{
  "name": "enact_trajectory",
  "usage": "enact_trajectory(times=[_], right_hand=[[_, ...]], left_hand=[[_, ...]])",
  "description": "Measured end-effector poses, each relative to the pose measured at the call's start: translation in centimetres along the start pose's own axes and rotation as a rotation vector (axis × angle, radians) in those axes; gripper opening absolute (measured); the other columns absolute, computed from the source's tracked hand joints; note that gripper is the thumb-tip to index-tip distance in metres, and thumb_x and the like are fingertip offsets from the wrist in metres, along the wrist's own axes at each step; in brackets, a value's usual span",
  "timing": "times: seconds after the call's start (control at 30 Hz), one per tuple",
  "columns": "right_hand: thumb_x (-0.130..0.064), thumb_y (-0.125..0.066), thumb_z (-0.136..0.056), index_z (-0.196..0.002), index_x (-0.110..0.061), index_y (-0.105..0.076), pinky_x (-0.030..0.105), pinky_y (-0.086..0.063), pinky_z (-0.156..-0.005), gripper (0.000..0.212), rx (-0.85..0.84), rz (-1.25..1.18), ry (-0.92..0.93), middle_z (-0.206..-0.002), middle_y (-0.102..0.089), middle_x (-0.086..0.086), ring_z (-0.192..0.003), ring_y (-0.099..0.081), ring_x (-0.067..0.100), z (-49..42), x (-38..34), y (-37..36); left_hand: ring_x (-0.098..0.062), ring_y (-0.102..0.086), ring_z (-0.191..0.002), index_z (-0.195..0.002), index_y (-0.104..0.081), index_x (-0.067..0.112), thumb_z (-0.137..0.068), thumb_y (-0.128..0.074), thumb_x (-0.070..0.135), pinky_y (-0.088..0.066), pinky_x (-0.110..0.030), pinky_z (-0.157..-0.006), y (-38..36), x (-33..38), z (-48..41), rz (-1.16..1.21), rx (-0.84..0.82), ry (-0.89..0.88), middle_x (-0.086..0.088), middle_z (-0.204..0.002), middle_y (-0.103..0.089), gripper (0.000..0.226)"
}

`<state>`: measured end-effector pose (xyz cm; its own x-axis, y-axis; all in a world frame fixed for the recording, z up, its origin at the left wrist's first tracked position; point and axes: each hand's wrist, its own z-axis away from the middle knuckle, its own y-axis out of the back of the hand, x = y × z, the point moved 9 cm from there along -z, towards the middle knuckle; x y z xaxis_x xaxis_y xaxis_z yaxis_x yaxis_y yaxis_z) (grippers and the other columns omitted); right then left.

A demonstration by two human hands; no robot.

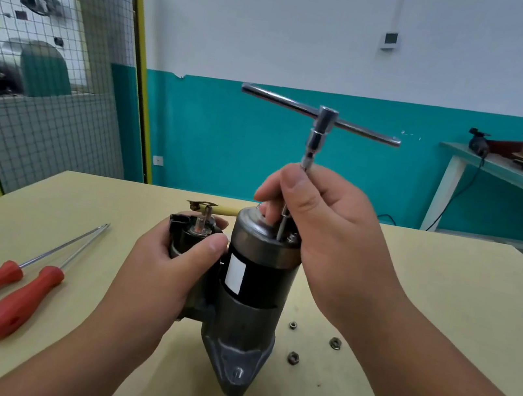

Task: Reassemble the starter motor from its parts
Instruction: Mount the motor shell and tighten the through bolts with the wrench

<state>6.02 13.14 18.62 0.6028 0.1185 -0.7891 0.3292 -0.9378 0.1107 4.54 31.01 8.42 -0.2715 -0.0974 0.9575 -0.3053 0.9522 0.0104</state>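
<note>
Starter motor point(253, 285) upright, centre of table point(431, 265) — end-cap bolt step, I'd say
Left hand point(171, 262) wrapped round solenoid point(193, 231), right hand point(321, 221) pinching T-handle wrench point(322, 118) shaft. Likely heavy, rigid, top-heavy — brace the housing.

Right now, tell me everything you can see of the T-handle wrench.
The T-handle wrench is shiny chromed metal: a crossbar through a socket-like head, stepped adapters below, then a thin shaft. It stands nearly upright, crossbar sloping down to the right. The right hand pinches the shaft, whose tip meets the top end cap of the upright starter motor.
</note>
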Motion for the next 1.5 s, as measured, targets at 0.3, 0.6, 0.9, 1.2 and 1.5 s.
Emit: enact_trajectory(times=[0.3, 0.6, 0.9, 1.2, 1.5], right_hand=[[-0.041, -0.045, -0.104, -0.117, -0.034, -0.072, 0.025, -0.054, -0.079, 0.031, -0.047, -0.08, -0.009, -0.07, -0.061, -0.006, -0.076, -0.061, 0.016, -0.2, 0.5, -0.5], [-0.038, -0.038, -0.104, -0.105, -0.032, -0.076, 0.042, -0.046, -0.084, 0.039, -0.049, -0.143, -0.047, -0.08, -0.067, 0.001, -0.082, -0.061, 0.014, 0.1, 1.4, -0.4], [-0.041, -0.047, -0.103, -0.093, -0.035, -0.073, 0.039, -0.048, -0.082, 0.029, -0.022, -0.11, -0.015, -0.075, -0.066, -0.003, -0.077, -0.062, 0.012, -0.1, 1.3, -0.3], [-0.042, -0.046, -0.103, -0.103, -0.037, -0.075, 0.04, -0.048, -0.085, 0.029, -0.028, -0.105, -0.005, -0.08, -0.069, -0.001, -0.082, -0.064, 0.013, -0.2, 1.5, -0.4], [-0.045, -0.047, -0.098, -0.099, -0.031, -0.075, 0.046, -0.049, -0.085, 0.031, -0.043, -0.209, -0.018, -0.081, -0.068, 0.002, -0.082, -0.062, 0.018, -0.1, 1.9, -0.4]], left_hand=[[-0.01, -0.079, -0.092, -0.102, -0.075, 0.056, -0.061, -0.07, 0.072, -0.065, -0.031, -0.066, 0.1, -0.1, -0.2, -0.034, 0.007, -0.004, 0.013, -0.099, -0.081, 0.044], [-0.019, -0.081, -0.087, -0.103, -0.076, 0.05, -0.06, -0.073, 0.07, -0.066, -0.048, -0.058, 0.3, -0.1, 0.0, 0.003, 0.036, 0.021, 0.008, -0.097, -0.081, 0.047], [-0.015, -0.08, -0.084, -0.1, -0.075, 0.053, -0.058, -0.072, 0.071, -0.063, -0.037, -0.054, 0.3, -0.1, 0.0, 0.007, 0.03, 0.019, 0.01, -0.095, -0.081, 0.046], [-0.013, -0.08, -0.089, -0.098, -0.075, 0.053, -0.06, -0.073, 0.071, -0.066, -0.041, -0.058, 0.4, -0.4, -0.2, 0.011, 0.029, 0.017, 0.012, -0.097, -0.081, 0.042], [-0.013, -0.08, -0.085, -0.097, -0.077, 0.051, -0.059, -0.073, 0.069, -0.063, -0.033, -0.053, 0.3, -0.3, -0.1, 0.028, 0.024, 0.021, 0.009, -0.095, -0.081, 0.042]])
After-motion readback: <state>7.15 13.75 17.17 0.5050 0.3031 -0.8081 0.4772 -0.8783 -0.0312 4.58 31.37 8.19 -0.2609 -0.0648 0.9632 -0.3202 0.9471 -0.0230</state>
